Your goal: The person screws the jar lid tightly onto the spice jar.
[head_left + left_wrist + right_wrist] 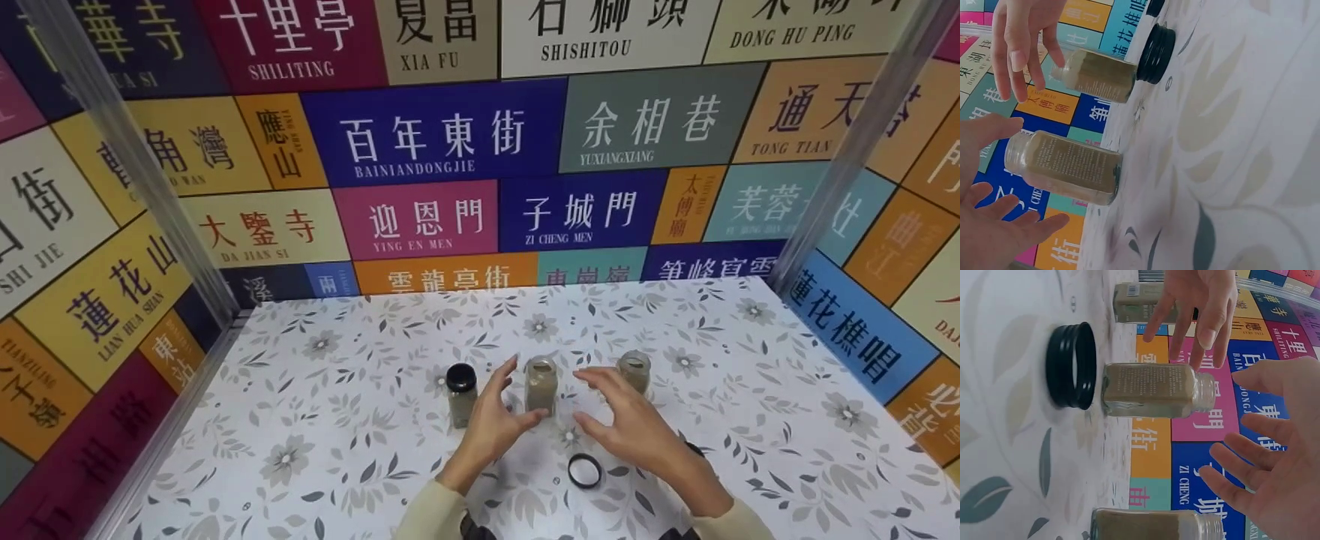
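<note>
An uncapped square glass jar of greyish-brown powder [541, 390] stands upright between the hands. To its left the left hand [496, 421] is held up, fingers spread and bent loosely, with nothing in it. The right hand [634, 426] hovers on the other side, also empty, its fingers apart. Whether any fingertip touches the jar's neck I cannot tell. A similar jar with a black lid [462, 397] is beside the left hand. Behind the right hand stands another uncapped jar [634, 367], partly hidden. Nearer the person, a loose black ring-shaped lid [585, 471] lies on the table.
A second dark lid [694, 448] shows partly past the right wrist. White cloth with grey flowers and leaves covers the table [289, 457]. Panels with Chinese place names [435, 135] rise behind it, and transparent posts [161, 187] stand at the corners.
</note>
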Demonstrator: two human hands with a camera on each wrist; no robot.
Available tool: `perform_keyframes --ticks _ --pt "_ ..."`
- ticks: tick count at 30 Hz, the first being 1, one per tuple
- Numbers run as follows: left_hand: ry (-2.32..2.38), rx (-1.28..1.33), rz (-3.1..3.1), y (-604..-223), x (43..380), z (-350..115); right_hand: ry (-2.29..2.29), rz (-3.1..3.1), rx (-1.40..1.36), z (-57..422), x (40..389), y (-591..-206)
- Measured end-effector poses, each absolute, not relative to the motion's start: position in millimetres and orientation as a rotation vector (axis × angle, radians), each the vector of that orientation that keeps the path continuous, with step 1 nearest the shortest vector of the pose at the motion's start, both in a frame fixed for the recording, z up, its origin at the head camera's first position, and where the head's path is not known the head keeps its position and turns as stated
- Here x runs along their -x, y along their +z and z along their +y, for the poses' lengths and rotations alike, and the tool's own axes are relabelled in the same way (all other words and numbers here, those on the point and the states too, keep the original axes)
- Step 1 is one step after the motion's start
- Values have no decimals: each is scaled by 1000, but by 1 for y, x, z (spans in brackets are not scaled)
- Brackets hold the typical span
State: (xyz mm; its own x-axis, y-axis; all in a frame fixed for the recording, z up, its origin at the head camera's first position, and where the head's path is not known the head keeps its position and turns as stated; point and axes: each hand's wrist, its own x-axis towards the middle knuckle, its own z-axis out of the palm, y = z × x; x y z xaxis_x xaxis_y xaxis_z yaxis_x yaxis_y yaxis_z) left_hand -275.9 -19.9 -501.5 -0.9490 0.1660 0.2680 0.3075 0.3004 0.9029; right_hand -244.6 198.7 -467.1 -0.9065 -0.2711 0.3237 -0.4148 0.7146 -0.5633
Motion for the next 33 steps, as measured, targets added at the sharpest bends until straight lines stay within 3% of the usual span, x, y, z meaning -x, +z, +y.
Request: perform_keyframes --ticks 14,33 --pt "-1708 399 -2497 -512 280 -7 860 -2921 -841 213 235 -479" --pt "-1935 260 -2421 -519 293 0 802 -3127 -848 215 230 -495"
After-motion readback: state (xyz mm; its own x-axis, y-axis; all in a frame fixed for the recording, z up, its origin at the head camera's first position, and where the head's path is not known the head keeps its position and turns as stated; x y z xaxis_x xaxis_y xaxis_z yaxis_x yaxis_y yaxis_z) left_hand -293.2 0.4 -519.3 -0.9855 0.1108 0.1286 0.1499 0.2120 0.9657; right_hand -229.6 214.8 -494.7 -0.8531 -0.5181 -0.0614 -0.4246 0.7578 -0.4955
